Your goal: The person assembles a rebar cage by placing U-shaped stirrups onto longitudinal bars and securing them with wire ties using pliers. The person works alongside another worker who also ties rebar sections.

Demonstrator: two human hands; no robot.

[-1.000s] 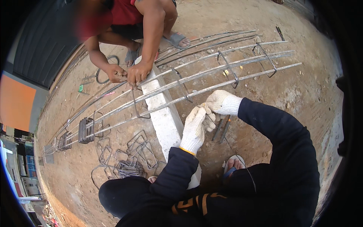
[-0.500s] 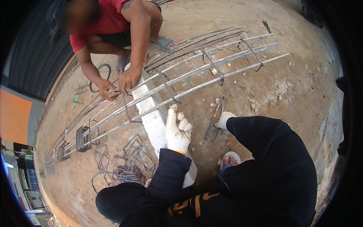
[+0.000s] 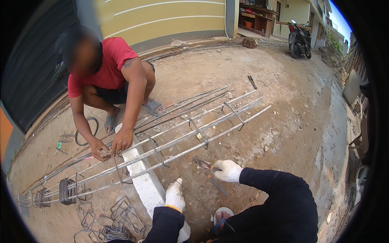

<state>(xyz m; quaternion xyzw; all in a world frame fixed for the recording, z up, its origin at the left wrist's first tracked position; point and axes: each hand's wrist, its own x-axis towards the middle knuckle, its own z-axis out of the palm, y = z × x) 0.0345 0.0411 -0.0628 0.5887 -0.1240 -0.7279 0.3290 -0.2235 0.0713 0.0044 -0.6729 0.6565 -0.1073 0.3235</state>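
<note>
1. While the left hand [image 3: 175, 196], in a white knit glove, was closed on a thin wire [image 3: 196, 198], the wire's free length slanted down and right toward a sandalled foot [image 3: 223, 214].
2. The right hand [image 3: 227, 171], gloved likewise, was clamped around one handle of the pliers [image 3: 209, 175], their handles spread apart; whether they touched the dirt could not be told.
3. Beyond both hands, long steel bars [image 3: 184, 152] crossed over a white block [image 3: 148, 190].
4. Opposite crouched a co-worker [image 3: 119, 52] in red, bare hands [image 3: 122, 141] close together at the top of a stirrup [image 3: 117, 170].
</note>
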